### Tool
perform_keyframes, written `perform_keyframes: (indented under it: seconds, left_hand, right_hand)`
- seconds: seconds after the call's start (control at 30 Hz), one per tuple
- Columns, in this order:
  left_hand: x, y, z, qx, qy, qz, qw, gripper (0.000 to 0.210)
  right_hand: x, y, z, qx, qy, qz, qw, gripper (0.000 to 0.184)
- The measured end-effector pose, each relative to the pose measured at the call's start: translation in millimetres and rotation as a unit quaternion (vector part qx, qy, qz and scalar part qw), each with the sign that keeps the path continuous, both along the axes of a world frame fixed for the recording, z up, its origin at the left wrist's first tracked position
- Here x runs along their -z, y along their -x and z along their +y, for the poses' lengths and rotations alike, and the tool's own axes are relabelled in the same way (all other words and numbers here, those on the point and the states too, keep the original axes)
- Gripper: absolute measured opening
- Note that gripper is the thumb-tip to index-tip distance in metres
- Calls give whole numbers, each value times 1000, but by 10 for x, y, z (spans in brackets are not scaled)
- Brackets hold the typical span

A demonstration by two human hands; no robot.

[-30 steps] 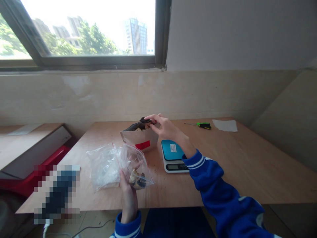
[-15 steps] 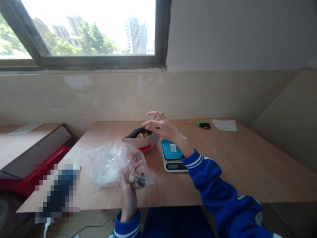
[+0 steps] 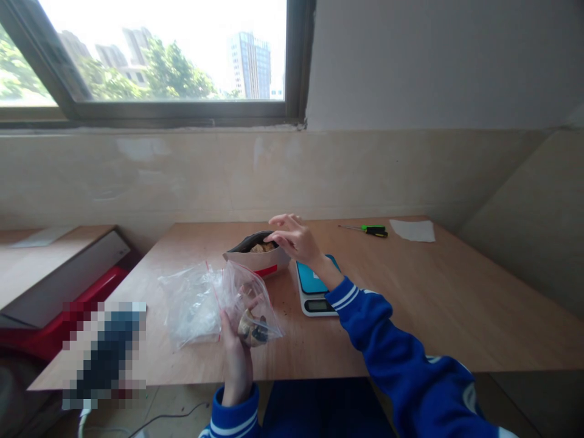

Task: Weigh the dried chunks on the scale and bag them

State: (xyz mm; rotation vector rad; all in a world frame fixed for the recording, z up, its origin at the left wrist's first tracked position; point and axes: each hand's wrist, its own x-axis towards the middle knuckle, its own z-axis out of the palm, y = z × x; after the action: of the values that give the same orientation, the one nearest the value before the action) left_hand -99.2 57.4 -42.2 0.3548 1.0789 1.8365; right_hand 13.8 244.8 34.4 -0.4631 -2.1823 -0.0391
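My left hand (image 3: 237,353) grips a clear zip-lock bag (image 3: 232,286) above the table's front part. At the bottom of this bag lie a few pale and dark dried pieces (image 3: 253,330), perhaps mushrooms. My right hand (image 3: 296,240) hovers over the right end of an open pouch (image 3: 250,261), fingers apart and nothing visible in them. Brown chunks (image 3: 262,247) show inside the pouch's dark mouth. Under my right wrist stands a kitchen scale (image 3: 314,301) with a blue top, partly covered by the arm; its display cannot be read.
More clear plastic bags (image 3: 189,310) lie left of my left hand. Farther back on the right are a green-and-black screwdriver (image 3: 374,230) and a white paper piece (image 3: 413,230). A blurred-out dark object (image 3: 109,353) sits at the table's left edge, with a cable below.
My right hand has moved slightly down and closer to the pouch's opening. My left hand and its bag have stayed nearly still.
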Motion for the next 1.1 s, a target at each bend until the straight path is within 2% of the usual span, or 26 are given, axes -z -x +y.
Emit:
perform_keyframes:
  seconds: [0.13,0.3,0.43,0.53,0.73,0.93,1.1]
  left_hand:
    - [2,14,-5,1,5,-4,1000,62]
    - [5,22,-22,4,10,5,1000,66]
    - [-7,27,-43,16,-2,11,1000,71]
    - [-34,39,-62,29,-16,2,999,72]
    - [-64,57,-88,36,-28,-16,999,64]
    - [-61,-1,-48,27,-41,-21,999,61]
    - [-50,-59,-2,46,-51,-41,997,61]
  right_hand:
    - [-40,6,19,37,12,-36,999,42]
    - [-102,148,190,59,22,-30,998,54]
    - [-220,302,375,108,45,-61,991,51]
    - [-301,383,394,140,70,-88,984,46]
    - [-252,344,154,97,96,-58,989,41]
    - [-205,166,-126,77,108,69,989,32]
    - [-198,26,-510,16,92,145,985,21]
